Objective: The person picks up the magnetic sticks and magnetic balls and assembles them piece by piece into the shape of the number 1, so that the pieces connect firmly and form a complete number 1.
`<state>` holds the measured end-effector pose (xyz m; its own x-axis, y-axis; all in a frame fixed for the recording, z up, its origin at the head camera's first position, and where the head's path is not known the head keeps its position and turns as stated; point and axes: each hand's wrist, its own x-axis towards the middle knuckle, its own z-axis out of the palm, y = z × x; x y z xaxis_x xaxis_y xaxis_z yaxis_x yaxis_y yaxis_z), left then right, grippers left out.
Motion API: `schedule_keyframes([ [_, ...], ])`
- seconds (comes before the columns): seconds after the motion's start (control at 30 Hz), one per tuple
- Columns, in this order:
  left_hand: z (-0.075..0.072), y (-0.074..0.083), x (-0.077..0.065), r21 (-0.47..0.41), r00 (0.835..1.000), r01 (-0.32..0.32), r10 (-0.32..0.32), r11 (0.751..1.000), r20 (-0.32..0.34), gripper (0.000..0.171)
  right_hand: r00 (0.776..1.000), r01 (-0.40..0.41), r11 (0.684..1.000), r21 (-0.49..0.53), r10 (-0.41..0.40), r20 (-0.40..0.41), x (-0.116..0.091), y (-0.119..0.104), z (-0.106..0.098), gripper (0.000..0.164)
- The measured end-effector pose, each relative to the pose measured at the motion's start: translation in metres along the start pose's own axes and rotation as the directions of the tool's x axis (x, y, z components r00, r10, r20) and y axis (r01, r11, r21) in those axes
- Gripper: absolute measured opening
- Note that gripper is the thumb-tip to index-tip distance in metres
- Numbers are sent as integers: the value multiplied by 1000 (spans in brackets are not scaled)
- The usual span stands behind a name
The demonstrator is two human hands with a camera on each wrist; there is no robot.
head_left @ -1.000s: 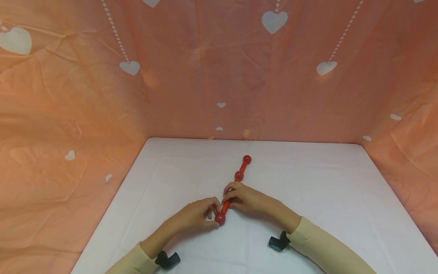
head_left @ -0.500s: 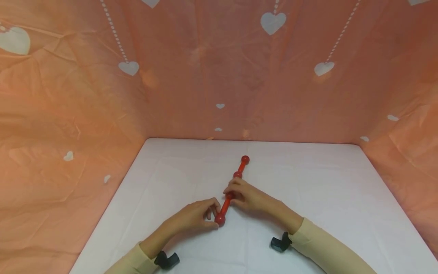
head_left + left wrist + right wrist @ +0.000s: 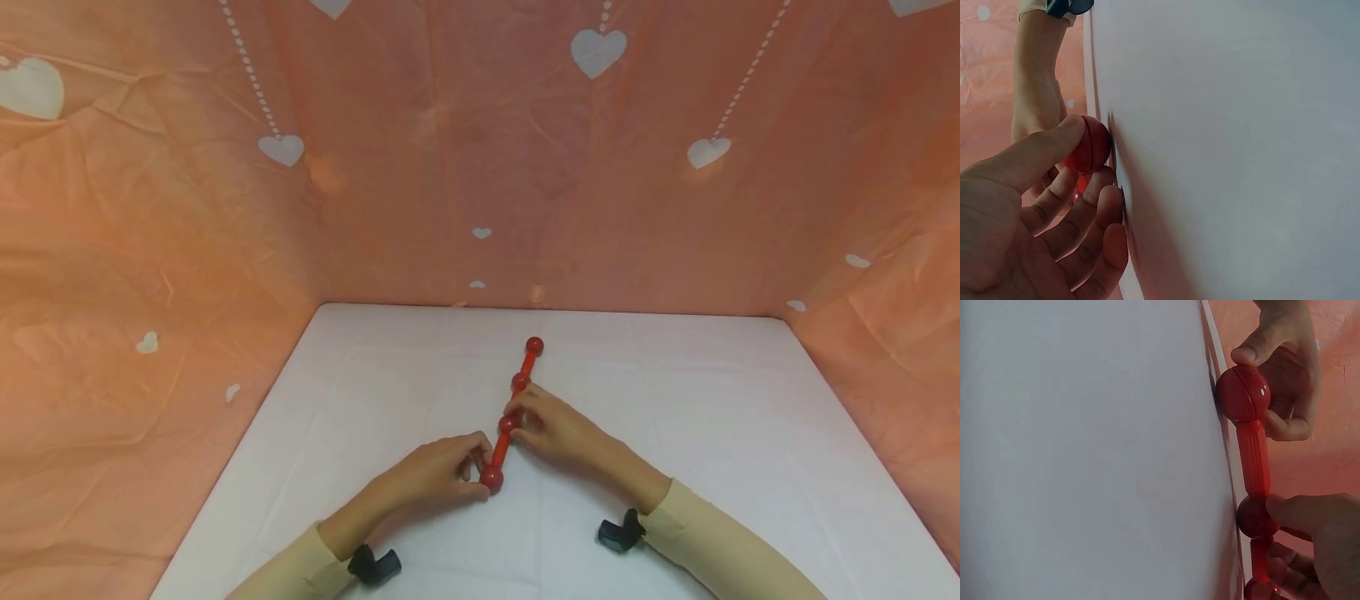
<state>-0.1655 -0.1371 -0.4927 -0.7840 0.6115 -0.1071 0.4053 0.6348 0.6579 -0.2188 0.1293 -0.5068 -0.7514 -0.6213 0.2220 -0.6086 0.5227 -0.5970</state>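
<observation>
A red stick of balls joined by short ridged rods (image 3: 501, 451) lies slanting away on the white table. My left hand (image 3: 431, 472) pinches its near end ball (image 3: 1094, 147) between thumb and fingers. Higher up the stick, my right hand (image 3: 562, 429) holds it around the second ball (image 3: 1254, 517), thumb against that ball and fingers by the rod beyond. The right fingers partly cover the stick's middle. The far end ball (image 3: 535, 346) shows beyond the right hand.
The white table (image 3: 675, 400) reaches back to an orange curtain (image 3: 420, 183) with white hearts. Dark wrist mounts (image 3: 621, 531) sit at both beige sleeves.
The near end ball and left hand have shifted slightly right, and the far end slightly left, so the stick stands steeper in view. The right hand has moved a little right along it.
</observation>
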Motion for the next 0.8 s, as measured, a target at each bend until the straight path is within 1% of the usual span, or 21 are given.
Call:
schedule_keyframes([
  [0.3, 6, 7, 13, -3, 1000, 8, -8, 1000, 1, 35, 999, -42, 999, 24, 42, -3, -2, 8, -6, 35],
  [0.53, 9, 14, 25, -6, 1000, 3, -3, 1000, -1, 33, 998, -67, 998, 19, 67, -9, -4, 15, -11, 35],
  [0.8, 12, 19, 38, -6, 1000, 3, -3, 1000, -8, 31, 998, -55, 998, 36, 56, -35, -5, 22, -18, 34],
])
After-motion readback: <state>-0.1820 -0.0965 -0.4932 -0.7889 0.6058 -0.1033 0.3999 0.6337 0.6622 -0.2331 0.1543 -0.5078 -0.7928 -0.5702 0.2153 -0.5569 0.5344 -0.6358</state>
